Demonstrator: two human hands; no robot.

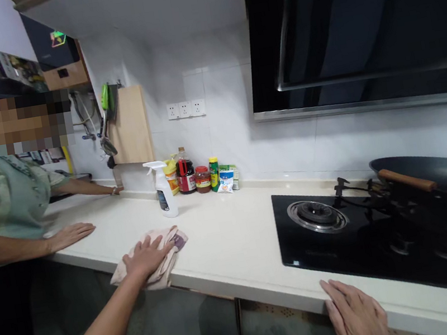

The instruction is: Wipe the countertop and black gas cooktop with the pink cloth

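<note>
My left hand (146, 257) lies palm down on a crumpled pale pink cloth (162, 277) at the front edge of the white countertop (234, 234). Its fingers are spread over the fabric, and part of the cloth droops over the edge. A white spray bottle (165, 191) stands upright just behind the cloth, apart from my hand. At the counter's front edge before the cooktop, my right hand (354, 311) rests with fingers stretched out and nothing visible in it.
A black gas cooktop (325, 247) bears a wok (440, 172) at right, under a dark range hood (354, 28). Condiments, including a red-lidded jar (202, 181), line the wall. A cutting board (130, 125) hangs behind. Another person (5, 179) leans on the counter at left.
</note>
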